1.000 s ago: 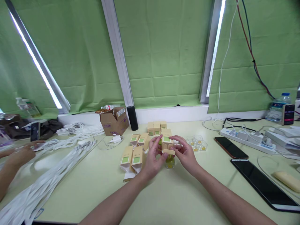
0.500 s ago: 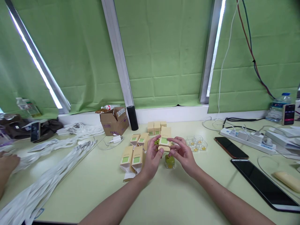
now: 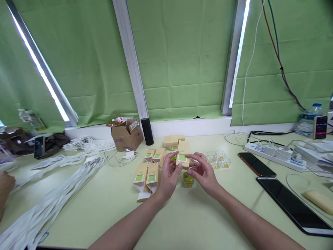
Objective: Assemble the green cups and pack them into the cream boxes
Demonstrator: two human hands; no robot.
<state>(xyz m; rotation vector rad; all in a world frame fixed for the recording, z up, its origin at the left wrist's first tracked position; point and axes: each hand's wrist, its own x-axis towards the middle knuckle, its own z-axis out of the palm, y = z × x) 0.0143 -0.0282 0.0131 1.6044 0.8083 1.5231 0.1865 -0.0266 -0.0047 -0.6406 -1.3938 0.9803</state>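
Note:
Between my two hands is a small tan box with a green square on its front. My left hand grips its left side, fingers curled round it. The fingers of my right hand pinch its right side. Just below the box, a clear jar with green contents stands on the table. Two tan boxes with white open flaps, one of them a left box, lie to the left of my left hand. More tan boxes stand behind, and clear cups with yellow centres sit to the right.
A cardboard carton and a black cylinder stand at the back. White straps cover the left, near another person's hand. Phones, a tablet and a power strip lie at the right.
The held box's lower flap has folded in, and its bottom edge now looks closed. At the far left, the other person's hand has moved further left.

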